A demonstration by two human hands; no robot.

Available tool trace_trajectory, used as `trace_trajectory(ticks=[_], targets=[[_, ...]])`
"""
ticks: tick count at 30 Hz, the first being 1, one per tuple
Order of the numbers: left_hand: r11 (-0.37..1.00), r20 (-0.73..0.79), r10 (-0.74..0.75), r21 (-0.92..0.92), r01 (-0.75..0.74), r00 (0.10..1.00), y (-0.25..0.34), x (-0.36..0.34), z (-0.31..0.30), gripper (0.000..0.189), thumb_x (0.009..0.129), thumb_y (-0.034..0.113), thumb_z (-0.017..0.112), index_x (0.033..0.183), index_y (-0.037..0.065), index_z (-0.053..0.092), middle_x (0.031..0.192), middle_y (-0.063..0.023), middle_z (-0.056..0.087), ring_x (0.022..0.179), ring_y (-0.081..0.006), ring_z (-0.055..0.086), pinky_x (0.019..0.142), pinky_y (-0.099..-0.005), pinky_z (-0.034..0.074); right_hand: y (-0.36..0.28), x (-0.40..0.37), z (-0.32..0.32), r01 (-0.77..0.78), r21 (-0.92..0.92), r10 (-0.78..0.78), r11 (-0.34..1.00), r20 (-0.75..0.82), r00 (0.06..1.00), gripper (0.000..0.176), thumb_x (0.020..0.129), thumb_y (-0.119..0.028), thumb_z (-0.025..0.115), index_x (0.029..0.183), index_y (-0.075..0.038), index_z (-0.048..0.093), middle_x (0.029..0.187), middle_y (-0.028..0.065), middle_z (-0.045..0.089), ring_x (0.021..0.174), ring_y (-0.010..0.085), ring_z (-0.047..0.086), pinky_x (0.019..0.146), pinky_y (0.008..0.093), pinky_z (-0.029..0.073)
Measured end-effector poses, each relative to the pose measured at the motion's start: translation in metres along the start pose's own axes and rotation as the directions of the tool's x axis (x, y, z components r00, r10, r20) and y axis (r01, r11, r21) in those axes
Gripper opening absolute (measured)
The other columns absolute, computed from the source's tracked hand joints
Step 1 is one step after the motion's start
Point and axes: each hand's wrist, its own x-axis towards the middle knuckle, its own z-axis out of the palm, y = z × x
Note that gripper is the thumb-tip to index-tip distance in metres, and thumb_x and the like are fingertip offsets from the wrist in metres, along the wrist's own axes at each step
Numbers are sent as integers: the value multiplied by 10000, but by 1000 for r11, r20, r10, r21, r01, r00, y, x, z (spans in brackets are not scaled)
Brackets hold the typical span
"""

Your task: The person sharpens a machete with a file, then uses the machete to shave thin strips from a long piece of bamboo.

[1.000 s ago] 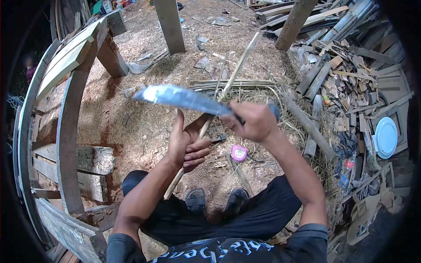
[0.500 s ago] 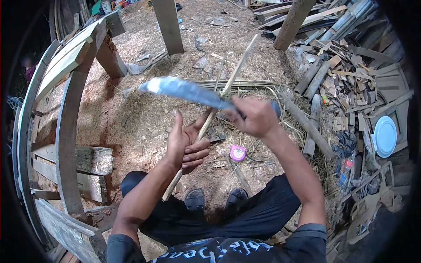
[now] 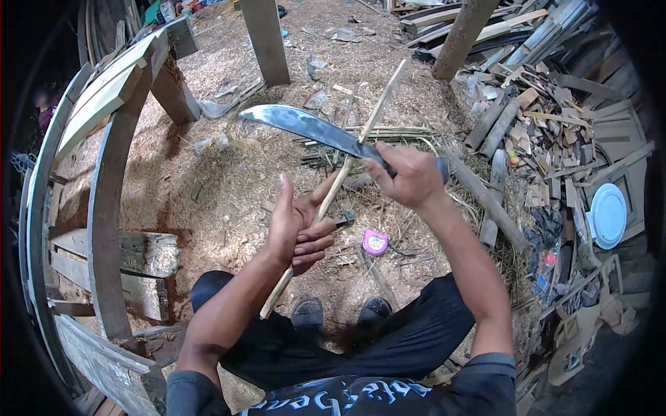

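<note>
A long machete (image 3: 302, 127) with a curved blade is gripped by its handle in my right hand (image 3: 411, 176). Its blade points left and crosses a split stick (image 3: 380, 104) near the handle end, seeming to touch it. My left hand (image 3: 300, 232) has its fingers curled around the lower part of that stick, thumb raised. The stick slants from above my left thigh up to the right. On the ground just beyond my shoes lies a pink tape measure (image 3: 375, 242). Behind the blade is a bundle of thin strips (image 3: 402, 133).
Curved timber frames (image 3: 111, 208) stand close on my left. Wooden posts (image 3: 266, 41) rise ahead. To the right are short logs (image 3: 485, 197), a heap of wood offcuts (image 3: 555, 145) and a light-blue lid (image 3: 610, 216). Shavings cover the ground.
The machete, blurred before, is now sharp, with its blade lower and shifted right. My right hand moved slightly down and right. The left hand keeps its hold on the stick.
</note>
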Motion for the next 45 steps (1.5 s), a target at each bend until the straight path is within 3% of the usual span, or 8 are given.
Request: trace_trajectory(ticks=[14, 18, 22, 27, 33, 34, 37, 45], targets=[[992, -170, 21, 124, 0, 985, -4, 4, -6, 868, 867, 791, 144, 1501, 218, 298, 456, 46, 235, 308, -76, 198, 252, -196, 233, -35, -12, 8, 177, 56, -177, 983, -20, 984, 437, 933, -493, 556, 934, -67, 653, 604, 78, 617, 510, 194, 635, 400, 328, 486], [994, -105, 56, 96, -46, 993, -4, -1, 1, 857, 875, 781, 127, 1497, 220, 310, 458, 48, 232, 313, -69, 190, 258, -190, 229, 2, -1, -1, -80, -16, 80, 997, 35, 996, 453, 929, -508, 556, 920, -79, 701, 667, 79, 663, 559, 211, 661, 481, 324, 531], [989, -118, 18, 146, -1, 993, -5, 3, -8, 850, 884, 771, 122, 1503, 213, 291, 475, 47, 236, 324, -64, 187, 261, -186, 226, -26, -11, 10, 104, 85, -102, 991, -26, 994, 411, 916, -466, 597, 891, -70, 707, 652, 84, 657, 547, 207, 654, 479, 311, 526], [993, -127, 46, 116, -31, 991, -5, -2, -3, 789, 918, 733, 138, 1495, 223, 312, 475, 41, 250, 327, -72, 197, 255, -200, 218, 4, -5, 4, -29, -16, 28, 999, -43, 999, 422, 935, -468, 568, 928, -71, 711, 615, 81, 641, 494, 190, 627, 433, 321, 501], [969, -180, 47, 249, -1, 982, -2, -3, -1, 525, 1018, 432, 211, 1498, 243, 305, 485, 55, 255, 333, -72, 223, 256, -191, 222, -14, -6, 11, 126, 42, -125, 991, -36, 992, 464, 959, -489, 513, 848, -68, 673, 543, 71, 588, 429, 179, 572, 347, 295, 444], [959, -120, 88, 277, -52, 989, -2, -5, 2, 528, 991, 282, 292, 1515, 221, 265, 499, 67, 264, 350, -65, 242, 273, -189, 222, -7, -2, 1, -89, 25, 90, 996, -10, 996, 425, 937, -463, 563, 902, -60, 696, 563, 101, 608, 456, 217, 597, 392, 328, 469], [844, -103, 172, 528, -92, 980, -6, 2, -1, 587, 968, 208, 359, 1533, 174, 206, 524, 65, 275, 382, -56, 262, 306, -180, 232, 3, -4, 9, -81, 14, 82, 997, -99, 992, 421, 908, -444, 608, 960, -39, 713, 593, 138, 626, 499, 260, 625, 447, 366, 488], [974, -82, 90, 214, -70, 993, -7, 4, -7, 622, 945, 64, 418, 1531, 139, 224, 776, -36, 525, 453, -41, 324, 401, -177, 302, 11, -9, 5, -83, 67, 91, 994, -139, 986, 460, 914, -445, 599, 984, -3, 704, 626, 154, 639, 537, 305, 640, 479, 394, 493]])
